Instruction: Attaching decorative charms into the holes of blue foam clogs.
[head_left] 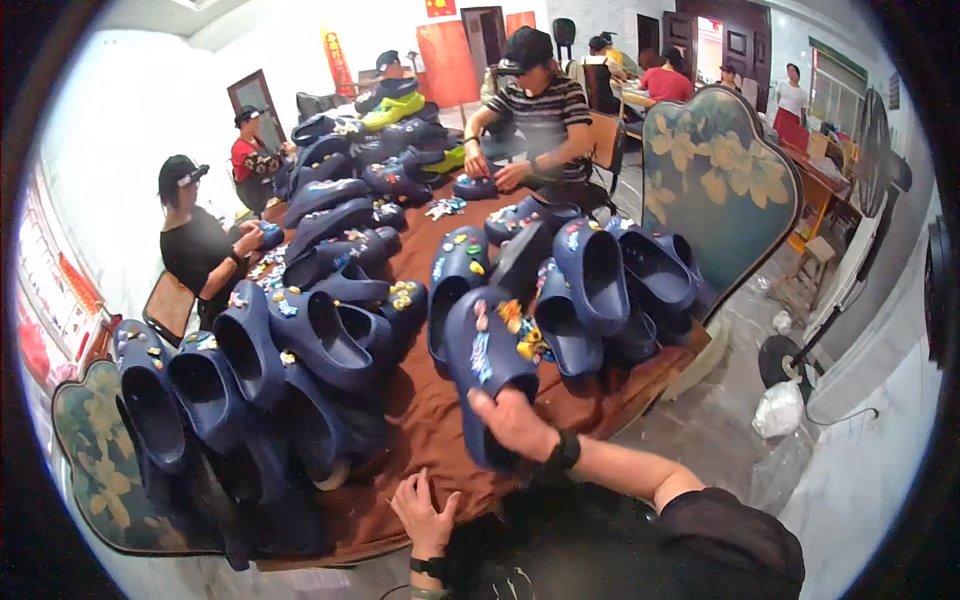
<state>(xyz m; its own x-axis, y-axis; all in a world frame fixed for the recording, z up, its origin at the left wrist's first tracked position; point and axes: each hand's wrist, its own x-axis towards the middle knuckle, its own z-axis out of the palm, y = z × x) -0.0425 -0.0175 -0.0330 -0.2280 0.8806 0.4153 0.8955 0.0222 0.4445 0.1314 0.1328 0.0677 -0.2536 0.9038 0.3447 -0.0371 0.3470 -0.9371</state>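
My right hand grips a navy clog by its open foot end, with the fingers partly hidden inside it. Colourful charms dot the top of that clog, and its toe points away from me. Close to the table's near edge, my left hand rests over the brown cloth with fingers apart and nothing in them. Just beyond the held clog stands another charm-covered navy clog.
Navy clogs crowd the left and right of the table, with a long heap behind. Co-workers sit along the far sides. A floral headboard panel edges the right. A fan stands on the floor there.
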